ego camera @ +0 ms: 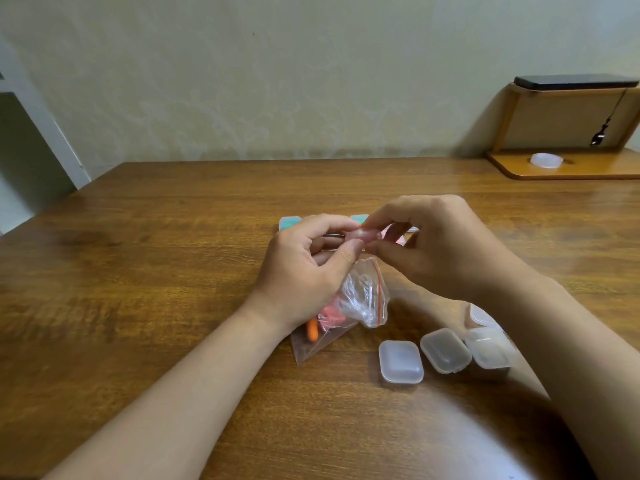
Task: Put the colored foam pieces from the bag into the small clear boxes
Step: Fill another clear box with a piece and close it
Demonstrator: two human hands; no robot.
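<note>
Your left hand (304,268) and right hand (436,247) pinch one small clear box (363,234) between thumbs and fingertips (contents pinkish, unclear). Fumble the lid and it drops onto the bag (360,296), where foam pieces (330,315) wait.

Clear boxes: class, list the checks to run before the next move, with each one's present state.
1. Both the left hand and right hand pinch the held box: ok.
2. Lid of the held box shut: cannot tell.
3. Some foam left in the bag: ok, orange and pink pieces show.
4. Mouth of the bag open: cannot tell.
5. The spare boxes wait on the table: ok.
</note>
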